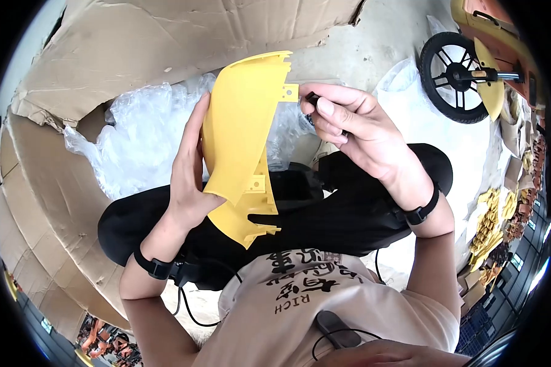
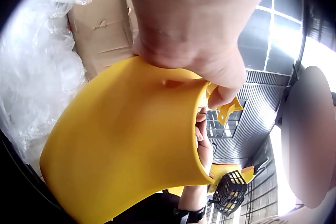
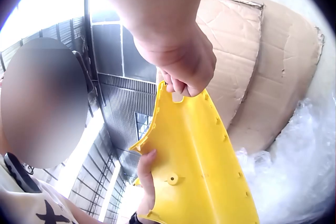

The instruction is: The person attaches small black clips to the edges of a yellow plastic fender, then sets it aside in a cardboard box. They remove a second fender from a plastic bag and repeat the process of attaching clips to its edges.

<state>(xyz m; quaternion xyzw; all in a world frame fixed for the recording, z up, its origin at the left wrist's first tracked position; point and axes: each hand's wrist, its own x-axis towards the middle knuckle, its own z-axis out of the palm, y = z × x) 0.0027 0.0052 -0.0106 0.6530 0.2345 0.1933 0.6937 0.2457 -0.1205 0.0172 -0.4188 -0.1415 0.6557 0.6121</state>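
The left hand (image 1: 187,189) grips the yellow panel (image 1: 236,128) by its left side, thumb at the near end, holding it above the lap. The right hand (image 1: 370,128) pinches a small dark clip (image 1: 313,98) just beside the panel's far tab (image 1: 289,93). The clip is off that tab, whose holes show uncovered; the near tab (image 1: 255,184) looks bare too. Beyond lie plastic wrap (image 1: 141,134) and cardboard (image 1: 134,37); a wheel (image 1: 456,76) stands far right.
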